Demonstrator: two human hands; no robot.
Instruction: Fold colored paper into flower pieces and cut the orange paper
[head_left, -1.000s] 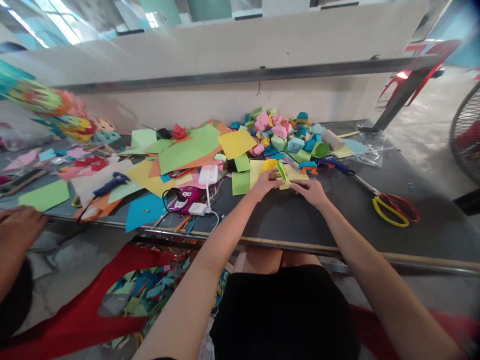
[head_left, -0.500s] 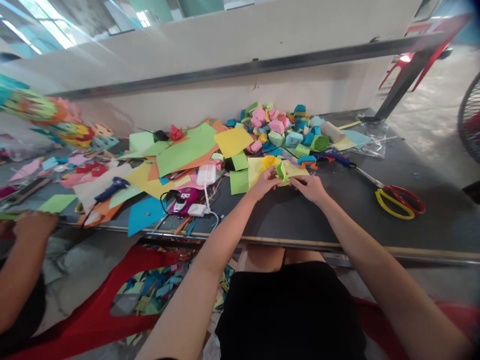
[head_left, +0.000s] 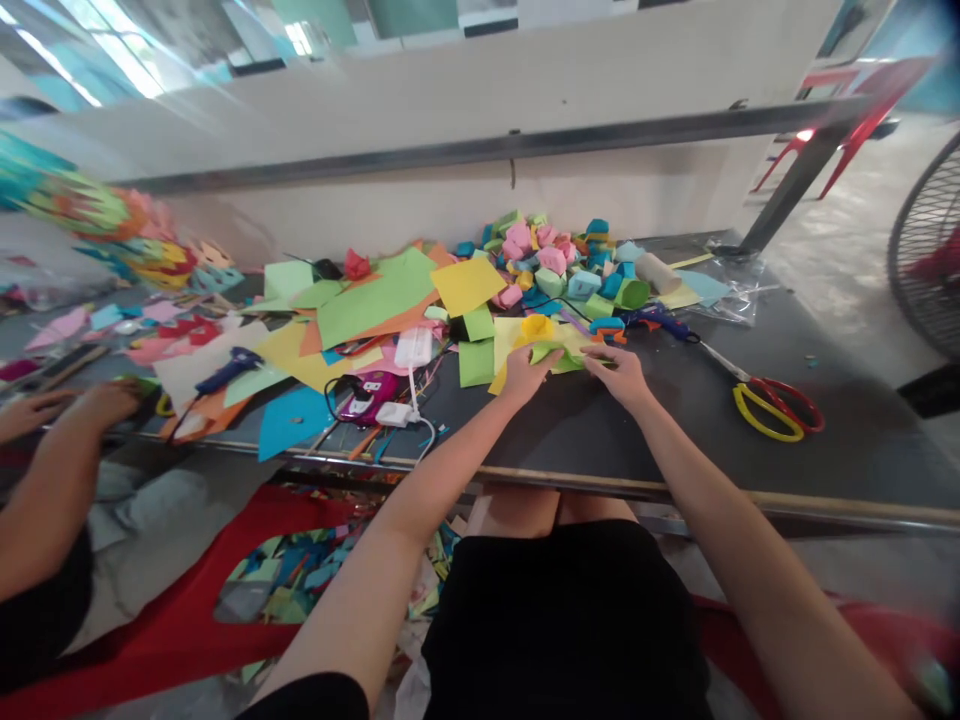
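Observation:
Between my hands is a small strip of green paper, held near the table's front. My left hand pinches its left end, and my right hand has its fingertips closed on the right end. Under and behind it lie pale yellow sheets with a curled yellow paper piece on top. A small blue and orange paper piece sits just past my right hand, beside a blue glue gun. Behind these rises a heap of folded paper pieces in pink, green, blue and yellow.
Scissors with red and yellow handles lie to the right. A purple power strip with plugs and cords is on the left, near another glue gun and coloured sheets. A co-worker's hands are at far left. A fan stands right.
The green paper, folded upright before, now stretches flatter between my hands. The co-worker's hands have shifted, and the green sheet near them has moved. My view has turned slightly.

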